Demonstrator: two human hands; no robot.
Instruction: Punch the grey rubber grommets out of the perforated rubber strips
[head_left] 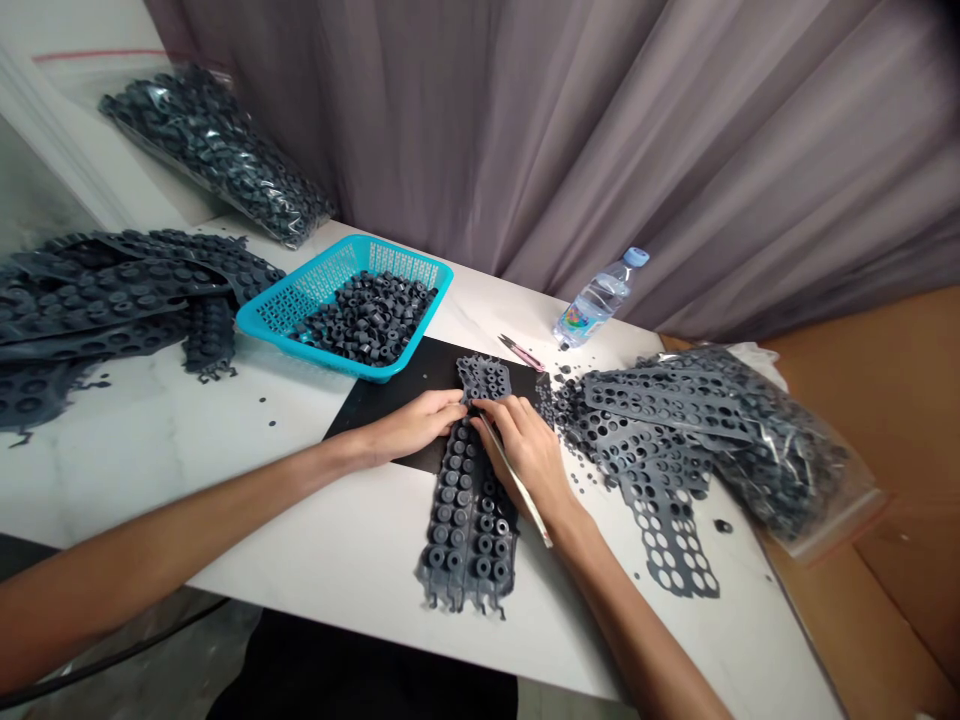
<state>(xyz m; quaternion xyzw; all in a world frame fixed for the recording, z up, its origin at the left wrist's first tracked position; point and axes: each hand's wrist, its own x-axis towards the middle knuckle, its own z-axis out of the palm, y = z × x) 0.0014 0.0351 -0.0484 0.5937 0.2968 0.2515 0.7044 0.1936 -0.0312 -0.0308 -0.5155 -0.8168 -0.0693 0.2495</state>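
A long dark-grey moulded rubber sheet point(459, 490) with rows of round ring-shaped parts lies under both hands, partly on a black mat point(382, 405). My left hand point(427, 418) is closed, its thumb and fingers pinching the sheet's left edge near the far end. My right hand point(525, 445) is closed around a thin, pale, stick-like tool point(517, 485) that slants back toward my wrist. Its fingertips meet the sheet close to my left fingers. The exact contact point is hidden by the fingers.
A turquoise basket point(315, 350) holds many small rubber rings. Pink-handled snips point(523, 353) and a water bottle point(596, 300) are behind the mat. Punched-out sheets point(667, 500) and a plastic bag point(795, 480) lie right; uncut sheets point(112, 290) and a filled bag point(217, 150) left.
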